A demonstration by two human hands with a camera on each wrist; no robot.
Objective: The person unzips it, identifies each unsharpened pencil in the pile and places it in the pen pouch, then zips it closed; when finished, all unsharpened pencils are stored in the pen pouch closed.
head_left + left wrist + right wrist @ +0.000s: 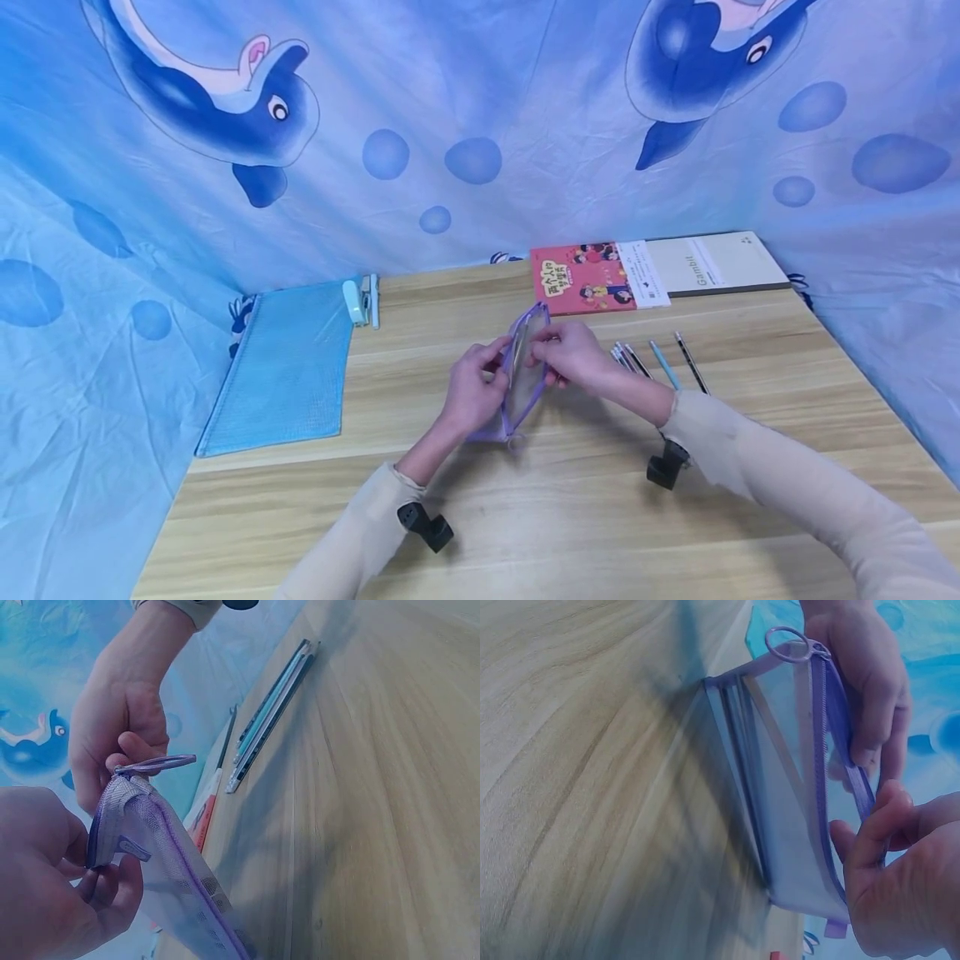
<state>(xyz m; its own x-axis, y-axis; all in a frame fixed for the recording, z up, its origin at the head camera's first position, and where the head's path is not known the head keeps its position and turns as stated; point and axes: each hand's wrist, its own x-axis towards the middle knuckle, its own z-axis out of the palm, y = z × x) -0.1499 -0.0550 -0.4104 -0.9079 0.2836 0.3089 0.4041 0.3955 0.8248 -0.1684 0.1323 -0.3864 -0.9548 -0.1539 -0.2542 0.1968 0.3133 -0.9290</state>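
A purple-edged mesh zipper pouch (527,387) is held above the table with its zipper opened. Its left rim is gripped by my left hand (476,385), thumb and fingers curled at the edge. My right hand (573,357) pinches the opposite rim, its thumb inside the opening. Through the pouch wall (780,772) in the right wrist view, several long thin sticks show, one wood-coloured; their exact kind is unclear. A purple ring pull (786,645) hangs at one zipper end. Several pencils (663,365) lie right of the pouch, partly behind my right forearm.
A blue mesh zipper folder (281,367) lies at the left, with a light-blue stapler (354,302) on its upper corner and a slim blue stick (374,300) beside that. At the back lie a red book (581,292) and a white Gambit pad (720,262). A dolphin-print curtain surrounds the table.
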